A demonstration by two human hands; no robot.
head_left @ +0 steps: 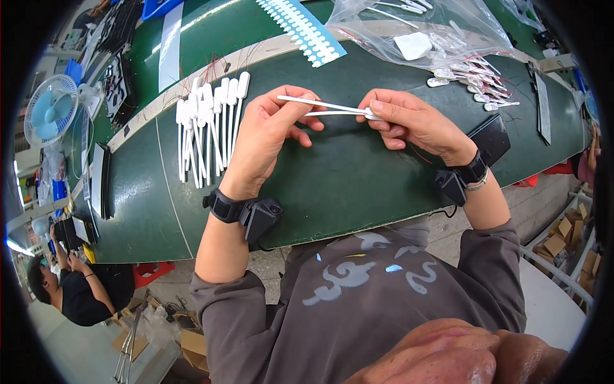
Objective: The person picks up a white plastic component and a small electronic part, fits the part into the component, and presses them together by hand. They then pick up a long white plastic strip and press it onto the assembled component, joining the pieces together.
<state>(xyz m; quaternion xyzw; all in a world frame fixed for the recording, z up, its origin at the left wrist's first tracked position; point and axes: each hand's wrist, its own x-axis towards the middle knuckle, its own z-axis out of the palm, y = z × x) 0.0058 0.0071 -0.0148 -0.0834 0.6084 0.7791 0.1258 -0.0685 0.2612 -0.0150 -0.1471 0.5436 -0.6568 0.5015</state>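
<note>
Above the green table, both my hands hold a thin white plastic stick [336, 106] with a wider paddle-shaped end. Its two slim strips spread apart toward the left and meet near my right fingers. My left hand [265, 131] pinches the left part between thumb and fingers. My right hand [422, 121] grips the wider end, thumb on top, and a thin red wire hangs below it. Just left of my left hand lies a pile of similar white paddle-ended sticks [209, 96], heads pointing away from me, with fine red and dark wires at their far ends.
At the far right, a clear plastic bag [441, 38] holds more white pieces; wired paddle pieces [476, 83] lie before it. A blue sheet with white round tabs [307, 32] lies at the back. A black flat object [491, 137] rests beyond my right wrist. Another person [80, 294] sits left.
</note>
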